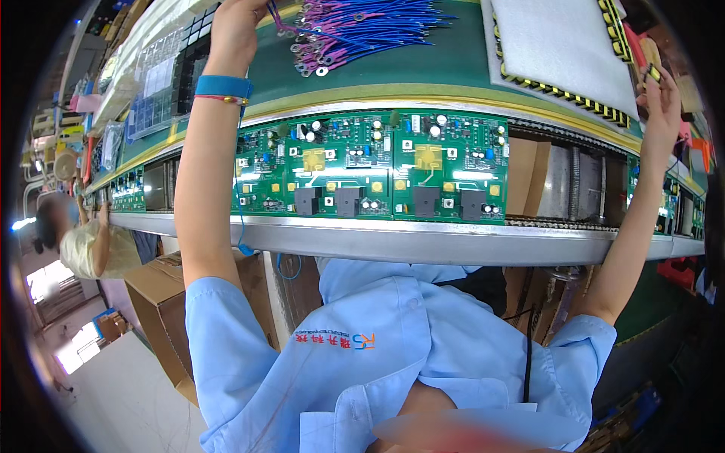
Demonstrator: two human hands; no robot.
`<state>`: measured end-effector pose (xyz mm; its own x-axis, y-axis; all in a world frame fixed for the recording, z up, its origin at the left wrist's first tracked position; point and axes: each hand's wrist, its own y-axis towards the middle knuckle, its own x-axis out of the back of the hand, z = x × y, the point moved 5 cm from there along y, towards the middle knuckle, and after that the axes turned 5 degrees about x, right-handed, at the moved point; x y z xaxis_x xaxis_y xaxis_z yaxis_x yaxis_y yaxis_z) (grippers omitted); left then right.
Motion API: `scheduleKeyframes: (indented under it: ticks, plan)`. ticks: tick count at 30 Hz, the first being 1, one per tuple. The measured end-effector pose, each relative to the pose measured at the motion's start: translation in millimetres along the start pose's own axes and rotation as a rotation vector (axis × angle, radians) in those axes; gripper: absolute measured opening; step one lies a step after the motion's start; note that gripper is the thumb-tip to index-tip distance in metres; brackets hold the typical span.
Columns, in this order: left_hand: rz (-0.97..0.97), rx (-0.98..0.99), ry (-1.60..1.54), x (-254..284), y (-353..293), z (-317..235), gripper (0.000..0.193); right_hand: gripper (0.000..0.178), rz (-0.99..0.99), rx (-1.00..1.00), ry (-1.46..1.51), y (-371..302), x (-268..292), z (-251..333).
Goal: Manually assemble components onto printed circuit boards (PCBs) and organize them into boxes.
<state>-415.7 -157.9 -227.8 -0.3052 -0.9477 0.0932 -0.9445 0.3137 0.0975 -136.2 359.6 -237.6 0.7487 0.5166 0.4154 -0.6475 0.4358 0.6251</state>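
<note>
My left hand (240, 26) is at the top edge, partly cut off by the frame. Its fingers close on purple-and-blue wire leads (278, 19) beside a pile of blue wires with ring terminals (362, 30). A blue wrist strap (223, 86) with a thin cord circles that wrist. Far to the right, my right hand (661, 98) pinches a small black-and-yellow component (653, 73) near a white foam sheet (559, 57) edged with similar parts. Between my forearms, green circuit boards (449, 162) lie side by side on the conveyor line, carrying black blocks and capacitors.
A metal rail (423, 240) runs along the line's near side. To the right of the boards, the conveyor bed (578, 181) shows its chain and rods. Clear plastic trays (155, 94) stand at the upper left. A co-worker (87, 238) is at the far left, near a cardboard box (162, 309).
</note>
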Motion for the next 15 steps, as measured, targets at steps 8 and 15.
scheduleKeyframes:
  ticks: [8, 15]
  plan:
    - [-0.237, -0.183, -0.381, 49.5, -1.7, -11.9, 0.023, 0.045, 0.508, -0.414, 1.360, -16.7, -32.3, 49.5]
    - [0.264, -0.813, 0.310, -108.5, -105.4, -80.6, 0.005, 0.044, 0.682, -0.667, 1.592, -29.8, -75.0, 91.8]
